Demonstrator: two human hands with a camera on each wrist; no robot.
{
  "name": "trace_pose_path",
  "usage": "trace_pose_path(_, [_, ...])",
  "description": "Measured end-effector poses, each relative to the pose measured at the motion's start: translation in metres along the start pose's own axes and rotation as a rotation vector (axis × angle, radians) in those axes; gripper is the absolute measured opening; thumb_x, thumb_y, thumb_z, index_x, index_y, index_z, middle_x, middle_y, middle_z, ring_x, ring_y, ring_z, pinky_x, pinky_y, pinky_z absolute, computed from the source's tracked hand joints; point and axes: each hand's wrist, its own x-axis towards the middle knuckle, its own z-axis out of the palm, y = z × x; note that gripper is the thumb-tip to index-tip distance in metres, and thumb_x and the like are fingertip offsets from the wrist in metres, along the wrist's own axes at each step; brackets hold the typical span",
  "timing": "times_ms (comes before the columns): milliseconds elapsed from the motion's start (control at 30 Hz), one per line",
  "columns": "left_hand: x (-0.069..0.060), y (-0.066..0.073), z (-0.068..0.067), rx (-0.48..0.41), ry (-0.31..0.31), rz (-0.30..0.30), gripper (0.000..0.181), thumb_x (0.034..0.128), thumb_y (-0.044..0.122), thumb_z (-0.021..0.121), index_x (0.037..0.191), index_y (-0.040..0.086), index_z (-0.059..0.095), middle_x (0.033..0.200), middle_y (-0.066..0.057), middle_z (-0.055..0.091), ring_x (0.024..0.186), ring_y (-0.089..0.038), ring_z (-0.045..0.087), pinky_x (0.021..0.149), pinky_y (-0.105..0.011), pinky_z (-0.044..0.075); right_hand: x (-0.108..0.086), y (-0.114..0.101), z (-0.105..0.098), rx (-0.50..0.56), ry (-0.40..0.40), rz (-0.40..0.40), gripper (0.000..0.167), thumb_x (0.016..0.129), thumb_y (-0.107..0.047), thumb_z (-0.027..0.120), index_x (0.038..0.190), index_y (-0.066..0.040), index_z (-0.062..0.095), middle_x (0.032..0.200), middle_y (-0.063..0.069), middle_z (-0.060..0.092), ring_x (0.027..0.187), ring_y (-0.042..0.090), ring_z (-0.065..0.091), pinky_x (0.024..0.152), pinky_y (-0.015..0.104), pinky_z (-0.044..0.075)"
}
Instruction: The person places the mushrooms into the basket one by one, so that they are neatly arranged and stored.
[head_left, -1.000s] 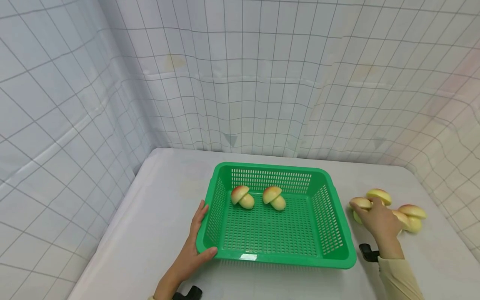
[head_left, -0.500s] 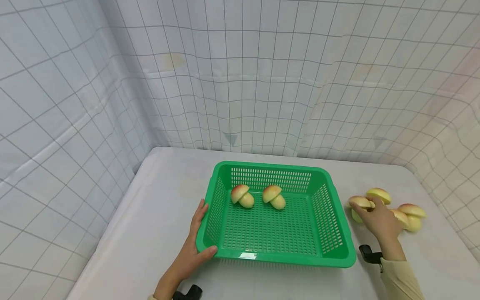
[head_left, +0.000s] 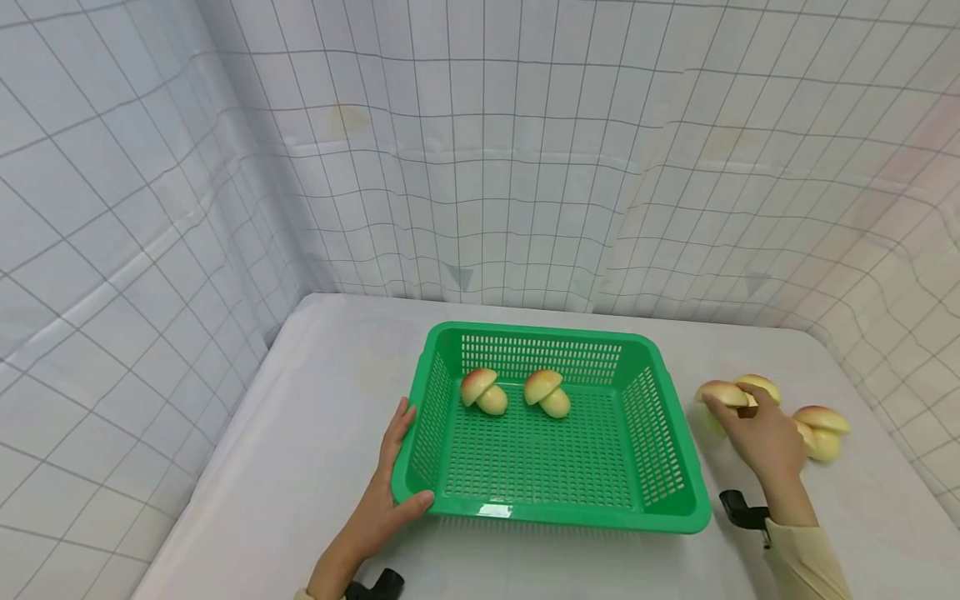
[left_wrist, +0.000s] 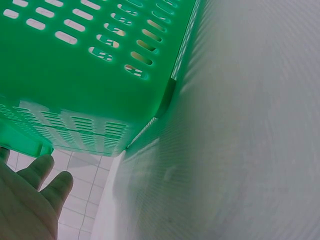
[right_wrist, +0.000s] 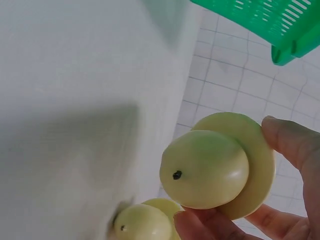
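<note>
Since the mushroom (head_left: 723, 393) has that glossy, molded look, I'd guess it's light and pretty stiff, though nothing here proves it. It's over on the right of the tabletop (head_left: 300, 400), beside the loose mushrooms (head_left: 822, 433), and seems lifted a bit. The grip of the right hand (head_left: 772, 437) is pinching it around the cap (right_wrist: 262, 165), one digit on the edge and the rest opposite, with the stem (right_wrist: 202, 172) sticking out. Good spot imo: that cap edge gives you something to hook, while the rounded stem looks smooth, so probably slippery. I wouldn't stress about breaking it, but squeezing hard on that curve could pop it loose. The left hand (head_left: 375, 508) has its grip spread around the near left corner of the green basket (head_left: 570, 522), which has two mushrooms (head_left: 484, 392) toward its far side.
</note>
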Motion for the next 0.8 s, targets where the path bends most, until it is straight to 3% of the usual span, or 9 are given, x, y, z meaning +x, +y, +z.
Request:
trace_pose_path(233, [0.001,0.000,0.000,0.006,0.001,0.006,0.096,0.0759,0.009,0.065,0.153,0.023,0.010,0.158,0.005,-0.005,0.142,-0.020,0.000,0.096,-0.069,0.011,-0.004,-0.012,-0.011,0.073,0.067,-0.027,0.075,0.087,-0.059,0.055,0.138,-0.005,0.044,0.113,0.025,0.062,0.099,0.043,0.055,0.063,0.045,0.032])
trace_pose_path(633, [-0.001,0.000,0.000,0.006,-0.001,-0.003,0.096,0.0762,0.009,0.066,0.153,0.023,0.010,0.158,0.005,-0.005,0.142,-0.019,-0.001,0.095,-0.069,0.011,-0.014,-0.033,-0.032,0.106,0.114,-0.084,0.071,0.085,-0.053,0.062,0.136,-0.006,0.049,0.106,0.025,0.065,0.092,0.037,0.060,0.061,0.037,0.034])
trace_pose_path(800, [-0.001,0.000,0.000,0.001,-0.003,-0.007,0.096,0.0763,0.009,0.066,0.153,0.023,0.010,0.158,0.006,-0.005,0.142,-0.019,0.000,0.095,-0.069,0.011,-0.016,-0.038,-0.038,0.101,0.147,-0.100,0.066,0.083,-0.052,0.066,0.133,-0.010,0.053,0.099,0.020,0.068,0.072,0.000,0.055,0.061,0.035,0.034])
